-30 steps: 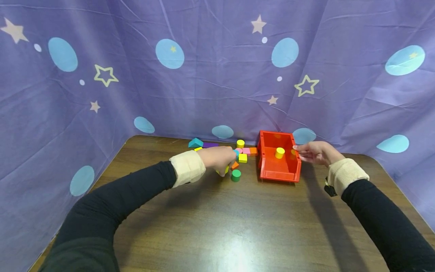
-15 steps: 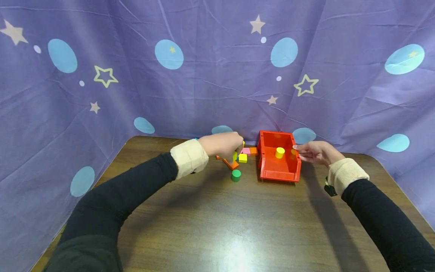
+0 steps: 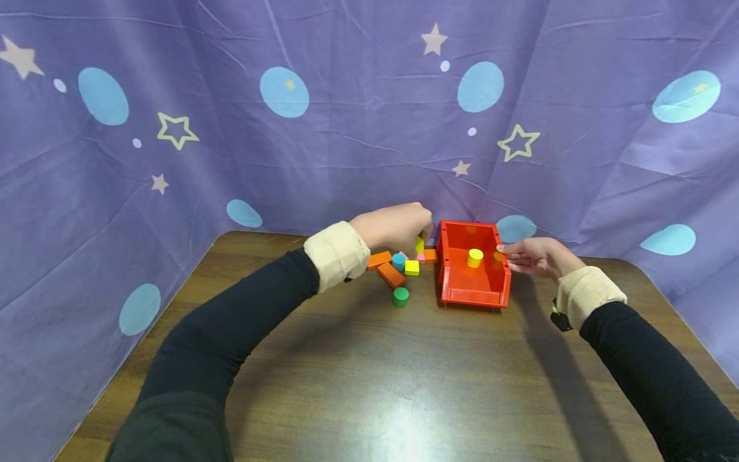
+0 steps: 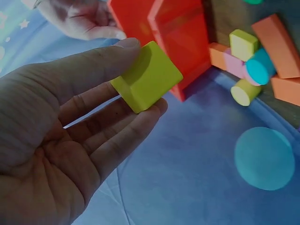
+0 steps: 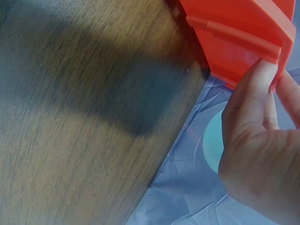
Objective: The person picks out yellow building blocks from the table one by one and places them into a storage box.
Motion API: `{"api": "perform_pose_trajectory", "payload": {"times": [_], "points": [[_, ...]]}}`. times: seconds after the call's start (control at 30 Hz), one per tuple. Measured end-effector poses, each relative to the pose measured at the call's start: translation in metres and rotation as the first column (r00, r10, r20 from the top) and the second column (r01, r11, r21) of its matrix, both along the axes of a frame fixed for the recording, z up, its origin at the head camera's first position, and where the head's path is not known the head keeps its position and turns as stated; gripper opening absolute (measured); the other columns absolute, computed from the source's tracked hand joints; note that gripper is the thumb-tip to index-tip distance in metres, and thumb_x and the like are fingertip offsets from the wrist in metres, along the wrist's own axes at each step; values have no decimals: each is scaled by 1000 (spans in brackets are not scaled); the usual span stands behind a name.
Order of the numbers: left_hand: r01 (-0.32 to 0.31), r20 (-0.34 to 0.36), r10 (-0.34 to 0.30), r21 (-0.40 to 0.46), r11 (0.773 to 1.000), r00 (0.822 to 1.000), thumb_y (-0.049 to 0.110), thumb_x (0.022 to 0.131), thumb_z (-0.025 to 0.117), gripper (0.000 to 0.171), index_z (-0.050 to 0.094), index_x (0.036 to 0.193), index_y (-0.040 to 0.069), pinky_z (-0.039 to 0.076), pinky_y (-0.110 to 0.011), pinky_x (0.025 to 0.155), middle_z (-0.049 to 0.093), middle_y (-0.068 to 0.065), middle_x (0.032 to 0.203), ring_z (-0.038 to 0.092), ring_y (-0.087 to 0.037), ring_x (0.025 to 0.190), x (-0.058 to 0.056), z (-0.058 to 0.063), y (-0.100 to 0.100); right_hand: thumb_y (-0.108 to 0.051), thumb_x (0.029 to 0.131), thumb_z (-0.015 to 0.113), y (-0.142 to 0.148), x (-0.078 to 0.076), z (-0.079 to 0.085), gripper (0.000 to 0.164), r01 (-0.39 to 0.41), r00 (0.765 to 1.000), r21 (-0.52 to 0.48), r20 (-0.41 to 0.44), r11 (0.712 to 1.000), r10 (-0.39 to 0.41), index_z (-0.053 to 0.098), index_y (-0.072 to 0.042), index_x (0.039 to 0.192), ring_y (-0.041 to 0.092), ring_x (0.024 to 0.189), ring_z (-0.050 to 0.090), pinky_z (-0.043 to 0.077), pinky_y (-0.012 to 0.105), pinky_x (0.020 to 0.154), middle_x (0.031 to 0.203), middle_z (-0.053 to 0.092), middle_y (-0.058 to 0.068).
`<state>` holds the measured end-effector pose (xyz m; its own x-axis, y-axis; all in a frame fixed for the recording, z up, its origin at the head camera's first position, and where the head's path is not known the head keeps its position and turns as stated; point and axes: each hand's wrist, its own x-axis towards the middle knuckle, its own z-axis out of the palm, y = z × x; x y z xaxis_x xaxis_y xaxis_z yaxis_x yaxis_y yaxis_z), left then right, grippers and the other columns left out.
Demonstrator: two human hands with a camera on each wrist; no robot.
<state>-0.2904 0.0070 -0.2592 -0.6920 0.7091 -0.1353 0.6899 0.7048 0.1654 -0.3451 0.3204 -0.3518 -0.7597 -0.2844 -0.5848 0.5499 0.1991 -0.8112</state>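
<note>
My left hand (image 3: 395,226) pinches a yellow block (image 4: 149,77) between thumb and fingertips, just left of the red bin (image 3: 475,296) and over the loose blocks. In the head view that block is mostly covered by the hand. My right hand (image 3: 537,256) grips the bin's right wall, thumb on the rim; the right wrist view shows the red side wall (image 5: 234,40) held between thumb and fingers. One yellow cylinder (image 3: 475,258) stands inside the bin.
Left of the bin lie a yellow cube (image 3: 412,267), a blue cylinder (image 3: 398,261), orange blocks (image 3: 391,275) and a green cylinder (image 3: 401,297). Another yellow cylinder (image 4: 245,92) shows in the left wrist view. A purple cloth (image 3: 358,128) hangs behind the wooden table (image 3: 346,372).
My left hand has lifted the yellow block from the pile and moved right and back toward the bin, uncovering orange blocks. My right hand stays on the bin wall.
</note>
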Motion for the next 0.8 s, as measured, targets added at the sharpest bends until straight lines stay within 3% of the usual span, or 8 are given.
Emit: {"api": "perform_pose_trajectory", "payload": {"times": [0.17, 0.37, 0.47, 0.57, 0.67, 0.8], "points": [[5, -14, -5, 16, 1000, 1000, 3, 84, 82, 15, 77, 97, 3, 53, -26, 72, 71, -4, 92, 60, -16, 78, -7, 8, 13, -11, 108, 51, 1, -1, 0, 35, 4, 1000, -3, -2, 1000, -4, 70, -14, 79, 5, 71, 66, 56, 18, 73, 79, 71, -6], [22, -32, -21, 31, 999, 999, 3, 82, 83, 16, 77, 96, 3, 53, -26, 72, 71, -4, 90, 60, -15, 78, -14, 12, 31, -10, 108, 49, 1, -1, 0, 38, -2, 1000, 0, -6, 1000, 2, 71, -15, 78, 5, 71, 66, 56, 18, 74, 79, 71, -6], [29, -38, -27, 37, 999, 999, 2, 81, 80, 8, 75, 87, 6, 48, -24, 64, 66, -2, 80, 54, -14, 71, -16, 14, 42, -10, 108, 49, 1, -1, 1, 38, -1, 1000, 2, -5, 1000, 1, 72, -15, 78, 4, 72, 66, 56, 18, 74, 79, 72, -6], [25, -33, -24, 34, 999, 999, 1, 82, 78, 11, 71, 78, 8, 40, -22, 58, 56, 1, 70, 43, -11, 62, -19, 15, 55, -10, 108, 50, 1, -1, 2, 37, 6, 1000, 4, -2, 1000, -6, 72, -15, 77, 5, 72, 66, 56, 18, 74, 79, 72, -6], [12, -15, -12, 21, 1000, 1000, 3, 83, 79, 7, 74, 83, 8, 44, -21, 60, 61, 1, 76, 46, -10, 64, -21, 16, 67, -10, 108, 50, 1, -1, 1, 38, 1, 1000, 6, -7, 1000, -1, 72, -16, 78, 4, 72, 66, 56, 17, 74, 79, 71, -6], [-11, -19, 11, -8, 1000, 1000, 7, 83, 82, 16, 78, 99, 7, 52, -23, 73, 72, -2, 100, 60, -13, 83, -27, 16, 81, -10, 108, 49, 0, 0, 0, 38, -9, 1000, -1, -13, 1000, 9, 72, -16, 78, 3, 72, 66, 55, 16, 74, 79, 71, -7]]}}
